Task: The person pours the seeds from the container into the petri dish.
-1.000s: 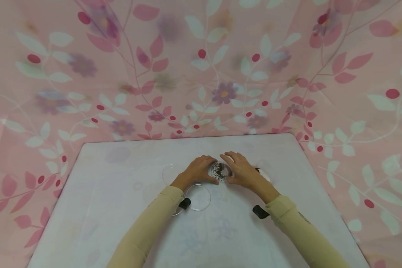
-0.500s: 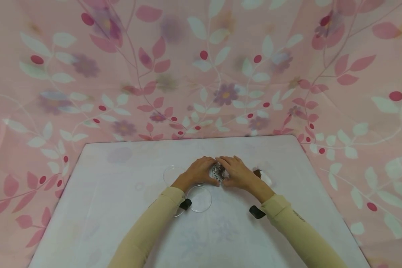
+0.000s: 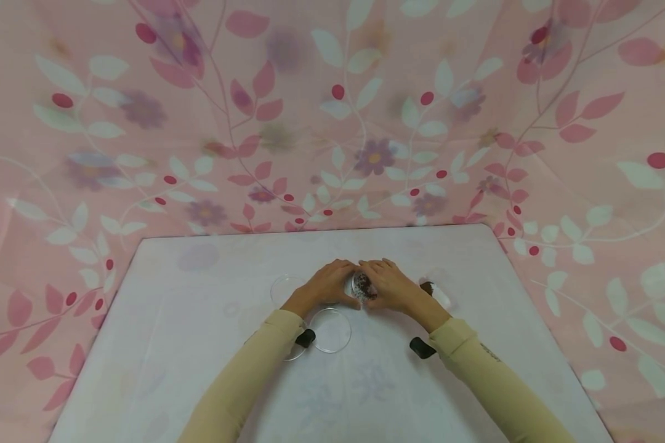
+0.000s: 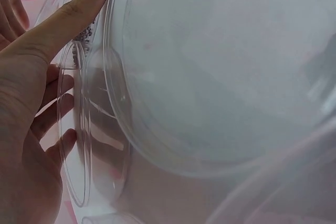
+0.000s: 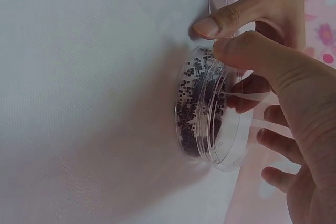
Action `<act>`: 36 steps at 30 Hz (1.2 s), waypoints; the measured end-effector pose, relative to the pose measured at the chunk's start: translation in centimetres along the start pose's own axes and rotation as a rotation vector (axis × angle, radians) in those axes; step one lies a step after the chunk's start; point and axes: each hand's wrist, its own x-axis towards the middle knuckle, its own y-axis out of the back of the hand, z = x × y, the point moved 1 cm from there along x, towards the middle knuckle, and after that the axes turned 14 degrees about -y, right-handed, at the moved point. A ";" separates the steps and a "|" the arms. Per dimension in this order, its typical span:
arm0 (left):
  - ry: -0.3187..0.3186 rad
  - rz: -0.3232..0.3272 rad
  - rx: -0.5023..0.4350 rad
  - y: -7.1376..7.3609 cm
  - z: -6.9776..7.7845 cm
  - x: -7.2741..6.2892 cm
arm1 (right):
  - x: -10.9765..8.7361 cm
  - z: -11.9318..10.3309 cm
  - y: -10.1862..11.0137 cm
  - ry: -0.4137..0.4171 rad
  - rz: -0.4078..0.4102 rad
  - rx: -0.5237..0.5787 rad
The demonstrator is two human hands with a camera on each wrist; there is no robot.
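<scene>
Between both hands is a round clear petri dish (image 3: 364,287) with many small dark granules. In the right wrist view the petri dish (image 5: 191,114) shows close double rims, with granules gathered toward one side. My left hand (image 3: 332,282) curves round its left side, and the left thumb (image 4: 68,24) lies across the rim. My right hand (image 3: 388,285) cups the right side, its thumb (image 5: 247,48) at the rim near the left thumb and its fingers behind the dish. Part of the dish is hidden by the hands.
A clear dish (image 3: 350,332) lies in front of the left hand; another clear dish (image 3: 271,290) is beyond the left wrist. A third clear rim (image 3: 296,355) is partly hidden by the left sleeve. Right of the right hand is a white item (image 3: 440,298) with a dark brown part.
My right hand has moved left and closed round the granule dish, nearer to the left hand. The dark granules in view have shifted. The left hand has hardly moved.
</scene>
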 end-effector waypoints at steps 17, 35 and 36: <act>0.028 -0.012 0.027 1.1 -0.6 -2.8 | 0.7 -0.4 -0.6 -0.033 -0.106 0.047; 0.039 -0.001 0.010 1.4 -1.1 -4.1 | 0.5 -0.4 -1.2 -0.073 -0.134 0.121; 0.039 -0.001 0.010 1.4 -1.1 -4.1 | 0.5 -0.3 -1.3 -0.075 -0.135 0.125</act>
